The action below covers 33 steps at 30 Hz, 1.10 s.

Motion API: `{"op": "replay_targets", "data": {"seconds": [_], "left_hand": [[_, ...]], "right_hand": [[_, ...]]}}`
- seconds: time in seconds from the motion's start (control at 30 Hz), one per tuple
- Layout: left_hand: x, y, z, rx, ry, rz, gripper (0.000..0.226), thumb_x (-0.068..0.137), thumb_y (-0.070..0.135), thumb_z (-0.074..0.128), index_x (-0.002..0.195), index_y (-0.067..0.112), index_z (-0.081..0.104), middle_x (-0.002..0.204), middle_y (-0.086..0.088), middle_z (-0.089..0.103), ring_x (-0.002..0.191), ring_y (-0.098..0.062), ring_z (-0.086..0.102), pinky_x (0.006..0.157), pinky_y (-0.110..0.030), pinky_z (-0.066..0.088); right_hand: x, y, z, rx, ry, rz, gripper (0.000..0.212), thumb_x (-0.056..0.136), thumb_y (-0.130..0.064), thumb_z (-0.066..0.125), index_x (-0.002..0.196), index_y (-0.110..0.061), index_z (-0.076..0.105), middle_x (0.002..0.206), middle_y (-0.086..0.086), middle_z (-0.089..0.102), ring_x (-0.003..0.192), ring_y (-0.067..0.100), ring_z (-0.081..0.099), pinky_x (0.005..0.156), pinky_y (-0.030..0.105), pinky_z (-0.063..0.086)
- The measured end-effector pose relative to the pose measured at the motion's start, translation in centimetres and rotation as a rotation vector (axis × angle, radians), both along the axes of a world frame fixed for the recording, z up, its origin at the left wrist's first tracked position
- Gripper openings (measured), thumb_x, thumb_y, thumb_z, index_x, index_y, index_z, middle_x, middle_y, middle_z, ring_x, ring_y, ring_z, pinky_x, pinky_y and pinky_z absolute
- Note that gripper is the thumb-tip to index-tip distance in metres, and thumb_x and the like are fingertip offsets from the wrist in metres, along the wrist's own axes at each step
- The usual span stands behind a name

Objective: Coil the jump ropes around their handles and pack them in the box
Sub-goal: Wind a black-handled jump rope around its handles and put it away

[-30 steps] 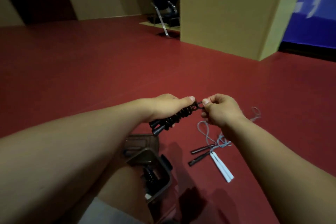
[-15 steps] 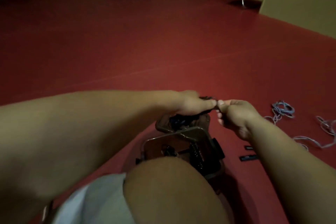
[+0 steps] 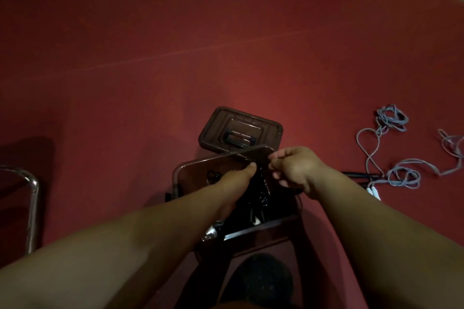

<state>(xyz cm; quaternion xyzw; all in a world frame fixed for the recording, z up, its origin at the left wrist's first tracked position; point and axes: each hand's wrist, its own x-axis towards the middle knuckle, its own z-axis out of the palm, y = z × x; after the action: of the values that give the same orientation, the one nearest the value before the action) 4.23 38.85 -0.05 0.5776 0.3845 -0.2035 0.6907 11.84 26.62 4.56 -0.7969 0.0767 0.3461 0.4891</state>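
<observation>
Both hands had come down from a second earlier, when they held the coiled black jump rope out over the red floor; they now hung directly above the open box, and the view had tipped from the far wall down to the floor at the person's feet. The left hand gripped the wound bundle, its thumb stretched forward along the top and its fingers curled under, where they could not be seen. The right hand sat just beside it, fingers bunched and pinching at the upper end of the same rope. The rope's black coils and handle ends pointed down into the box, between the two wrists.

The box was a dark, translucent brown container standing on the floor, with dark shapes already inside that were too dim to make out. Its lid lay flat on the floor just beyond the far rim, carry handle facing up. To the right, well apart from the box, a loose blue-grey rope sprawled in tangled loops, with a pair of black handles and the tips of white handles lying near the right forearm. A chrome chair leg stood at the left edge.
</observation>
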Motion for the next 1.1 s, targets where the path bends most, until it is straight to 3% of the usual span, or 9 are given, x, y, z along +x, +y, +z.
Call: {"op": "replay_targets", "data": {"seconds": [0.13, 0.23, 0.37, 0.5, 0.6, 0.8, 0.87, 0.97, 1.1], "left_hand": [[0.2, 0.0, 0.3, 0.036, 0.004, -0.05, 0.03, 0.096, 0.049, 0.052, 0.1, 0.021, 0.062, 0.074, 0.004, 0.058, 0.067, -0.012, 0.053, 0.065, -0.026, 0.043], [0.6, -0.2, 1.6, 0.174, -0.06, -0.159, 0.027, 0.094, 0.048, 0.055, 0.096, 0.022, 0.062, 0.084, 0.001, 0.058, 0.068, -0.013, 0.052, 0.07, -0.027, 0.044], [1.7, -2.4, 4.7, 0.307, -0.211, -0.306, 0.032, 0.09, 0.056, 0.056, 0.096, 0.025, 0.062, 0.105, 0.001, 0.064, 0.095, -0.018, 0.062, 0.072, -0.03, 0.048], [3.1, -7.3, 7.9, 0.423, -0.385, -0.503, 0.049, 0.084, 0.066, 0.055, 0.094, 0.019, 0.067, 0.094, 0.006, 0.067, 0.09, -0.015, 0.063, 0.08, -0.033, 0.051], [4.0, -13.6, 10.8, 0.423, -0.514, -0.661, 0.05, 0.086, 0.063, 0.056, 0.092, 0.015, 0.069, 0.081, 0.005, 0.066, 0.077, -0.015, 0.059, 0.068, -0.028, 0.044], [4.8, -29.5, 17.2, 0.405, -0.739, -1.072, 0.054, 0.085, 0.065, 0.055, 0.085, 0.013, 0.066, 0.084, -0.003, 0.07, 0.067, -0.014, 0.058, 0.063, -0.025, 0.041], [3.6, -35.0, 18.9, 0.408, -0.827, -1.246, 0.054, 0.086, 0.066, 0.053, 0.088, 0.014, 0.067, 0.088, -0.003, 0.073, 0.072, -0.016, 0.062, 0.067, -0.027, 0.047], [0.7, -42.6, 20.2, 0.404, -0.924, -1.493, 0.05, 0.088, 0.067, 0.049, 0.09, 0.021, 0.067, 0.087, 0.003, 0.073, 0.077, -0.015, 0.064, 0.082, -0.031, 0.051], [-2.7, -50.3, 18.5, 0.368, -0.919, -1.727, 0.051, 0.092, 0.066, 0.043, 0.097, 0.021, 0.066, 0.094, 0.001, 0.072, 0.079, -0.015, 0.064, 0.081, -0.031, 0.05]], "right_hand": [[-0.3, -0.6, 0.3, -0.005, -0.008, -0.015, 0.023, 0.093, -0.002, 0.053, 0.078, -0.018, 0.06, 0.075, 0.002, 0.061, 0.056, 0.012, 0.052, 0.054, 0.023, 0.041], [-0.8, -2.4, 1.8, -0.029, -0.035, -0.027, 0.022, 0.092, 0.0, 0.052, 0.08, -0.016, 0.061, 0.073, 0.005, 0.06, 0.057, 0.015, 0.052, 0.055, 0.024, 0.041], [-1.9, -6.6, 4.9, -0.033, -0.09, -0.131, 0.019, 0.093, -0.005, 0.057, 0.078, -0.017, 0.061, 0.083, 0.006, 0.063, 0.064, 0.016, 0.056, 0.062, 0.027, 0.046], [-4.2, -12.7, 8.6, -0.047, -0.19, -0.257, 0.012, 0.093, -0.02, 0.064, 0.083, -0.014, 0.062, 0.085, 0.008, 0.064, 0.067, 0.019, 0.056, 0.057, 0.024, 0.042], [-7.4, -19.7, 12.6, -0.124, -0.244, -0.316, 0.018, 0.092, -0.029, 0.066, 0.087, -0.011, 0.064, 0.084, 0.009, 0.063, 0.069, 0.02, 0.056, 0.058, 0.024, 0.042], [-16.6, -37.5, 19.3, -0.464, -0.282, -0.546, 0.032, 0.085, -0.038, 0.072, 0.085, -0.007, 0.069, 0.075, 0.012, 0.065, 0.063, 0.021, 0.057, 0.055, 0.03, 0.047], [-20.2, -42.3, 20.3, -0.544, -0.26, -0.655, 0.033, 0.085, -0.039, 0.072, 0.081, -0.006, 0.069, 0.072, 0.012, 0.064, 0.062, 0.022, 0.054, 0.057, 0.03, 0.046], [-25.1, -48.2, 20.4, -0.584, -0.202, -0.802, 0.033, 0.085, -0.039, 0.071, 0.091, -0.006, 0.071, 0.087, 0.016, 0.07, 0.069, 0.023, 0.058, 0.06, 0.03, 0.049], [-28.5, -54.6, 17.3, -0.586, -0.097, -0.897, 0.032, 0.088, -0.039, 0.068, 0.097, -0.008, 0.068, 0.098, 0.014, 0.071, 0.077, 0.022, 0.062, 0.067, 0.032, 0.053]]}}
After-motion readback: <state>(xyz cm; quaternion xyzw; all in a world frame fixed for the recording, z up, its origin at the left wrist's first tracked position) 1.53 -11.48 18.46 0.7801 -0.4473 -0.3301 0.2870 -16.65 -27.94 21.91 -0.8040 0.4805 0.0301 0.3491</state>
